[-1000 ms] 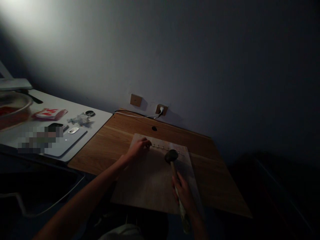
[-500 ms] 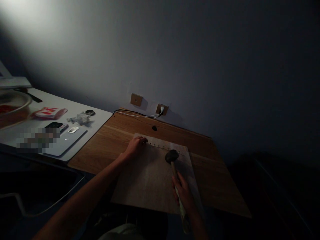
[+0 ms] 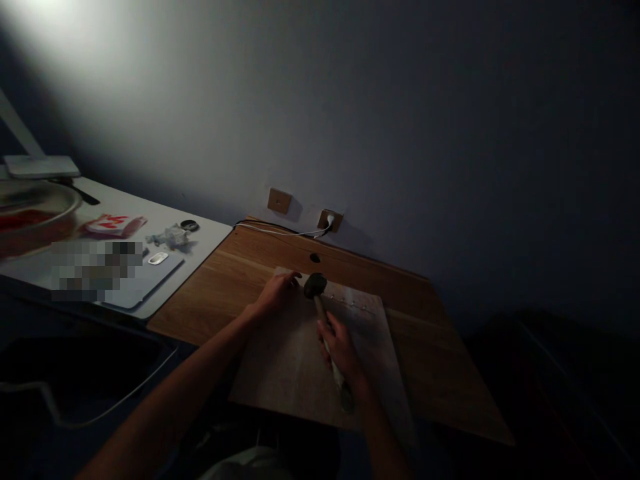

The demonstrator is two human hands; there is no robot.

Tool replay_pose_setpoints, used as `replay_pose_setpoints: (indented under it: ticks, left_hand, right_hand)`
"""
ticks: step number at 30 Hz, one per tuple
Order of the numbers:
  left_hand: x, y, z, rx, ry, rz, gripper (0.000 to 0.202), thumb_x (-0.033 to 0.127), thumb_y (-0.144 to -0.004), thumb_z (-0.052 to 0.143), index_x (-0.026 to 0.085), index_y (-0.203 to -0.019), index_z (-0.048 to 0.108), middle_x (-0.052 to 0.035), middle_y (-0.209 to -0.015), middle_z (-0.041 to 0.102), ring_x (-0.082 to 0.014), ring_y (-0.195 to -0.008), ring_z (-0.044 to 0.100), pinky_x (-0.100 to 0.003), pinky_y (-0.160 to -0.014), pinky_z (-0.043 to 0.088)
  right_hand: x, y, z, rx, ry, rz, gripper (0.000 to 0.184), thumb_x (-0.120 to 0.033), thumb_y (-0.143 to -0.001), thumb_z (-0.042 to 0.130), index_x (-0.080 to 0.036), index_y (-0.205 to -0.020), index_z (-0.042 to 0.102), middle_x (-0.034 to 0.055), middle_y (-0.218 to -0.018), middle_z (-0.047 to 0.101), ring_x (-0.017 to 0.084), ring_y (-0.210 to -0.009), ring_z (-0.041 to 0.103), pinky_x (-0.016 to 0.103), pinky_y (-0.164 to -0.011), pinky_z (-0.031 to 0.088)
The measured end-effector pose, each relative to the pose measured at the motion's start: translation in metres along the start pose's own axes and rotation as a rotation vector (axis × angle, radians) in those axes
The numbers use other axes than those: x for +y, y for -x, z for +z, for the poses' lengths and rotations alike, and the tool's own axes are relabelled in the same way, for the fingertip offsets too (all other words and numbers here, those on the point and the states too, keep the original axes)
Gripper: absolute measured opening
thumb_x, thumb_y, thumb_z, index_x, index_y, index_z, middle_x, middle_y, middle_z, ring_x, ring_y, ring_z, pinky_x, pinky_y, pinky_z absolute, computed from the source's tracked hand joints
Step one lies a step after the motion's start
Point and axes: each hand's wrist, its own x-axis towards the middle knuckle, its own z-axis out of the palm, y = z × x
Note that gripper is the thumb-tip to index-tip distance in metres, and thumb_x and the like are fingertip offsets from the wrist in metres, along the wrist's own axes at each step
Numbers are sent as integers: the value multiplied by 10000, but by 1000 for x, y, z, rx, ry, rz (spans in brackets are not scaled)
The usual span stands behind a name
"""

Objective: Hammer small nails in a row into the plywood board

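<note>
A rubber mallet (image 3: 316, 285) with a dark head and a pale handle is gripped in my right hand (image 3: 341, 345). Its head is over the upper part of a light wooden board (image 3: 285, 360), just right of my left fingers. My left hand (image 3: 277, 292) rests at the board's upper left corner, fingers partly stretched and apart, with nothing visible in them. Several small shiny nail-like pieces (image 3: 353, 304) form a row along the board's far edge. The mallet head hides the row's left end.
The board lies on a brown wooden desk (image 3: 425, 360) against the wall. White and black cables (image 3: 280, 231) run along its back to a socket (image 3: 331, 220). On the white table (image 3: 215, 233) at left are a closed laptop (image 3: 155, 280), a red-and-white packet (image 3: 116, 225) and a large bowl (image 3: 70, 200).
My right hand has swung the mallet leftward, from the right part of the row to beside my left hand. My left hand stays at the board's corner. The view has shifted slightly.
</note>
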Motion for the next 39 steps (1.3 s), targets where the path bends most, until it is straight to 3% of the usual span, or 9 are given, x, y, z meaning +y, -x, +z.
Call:
replay_pose_setpoints:
  ticks: [7,13,20,26,39]
  left_hand:
    - [2,-1,-1,1,29,5,406,105,-794,574,157,-1192,638,-76,-1014,736,-194,-870,693,-284,-791,522]
    - [1,-1,-1,4,-5,-44,386,110,-811,576,159,-1188,644,-70,-930,743,-209,-837,697,-292,-775,529]
    - [4,0,-2,9,-23,-67,542,82,-788,576,155,-1324,562,-67,-937,738,-218,-846,700,-296,-775,528]
    - [3,0,0,37,-50,-48,485,133,-829,585,159,-1314,569,-126,-1154,702,-254,-1024,677,-349,-909,522]
    - [-2,1,2,9,-47,-44,546,98,-809,551,156,-1352,538,-101,-1030,729,-237,-942,685,-334,-857,521]
  right_hand:
    - [-13,-18,11,-29,-5,-28,348,-558,-858,548,-218,-916,505,-99,-673,470,36,-324,387,161,-250,304]
    - [-11,-25,16,-44,-2,-30,366,-569,-858,542,-216,-945,502,-104,-676,470,31,-320,391,155,-251,297]
    - [-8,-27,17,-38,8,-31,387,-560,-861,532,-201,-1007,530,-105,-666,466,38,-319,393,165,-250,311]
    - [-11,-23,20,-25,14,-29,396,-558,-849,547,-198,-1015,542,-96,-673,475,41,-325,384,172,-249,299]
    - [-9,-20,19,-8,-1,-15,381,-568,-839,563,-208,-961,532,-95,-664,479,46,-326,396,170,-250,306]
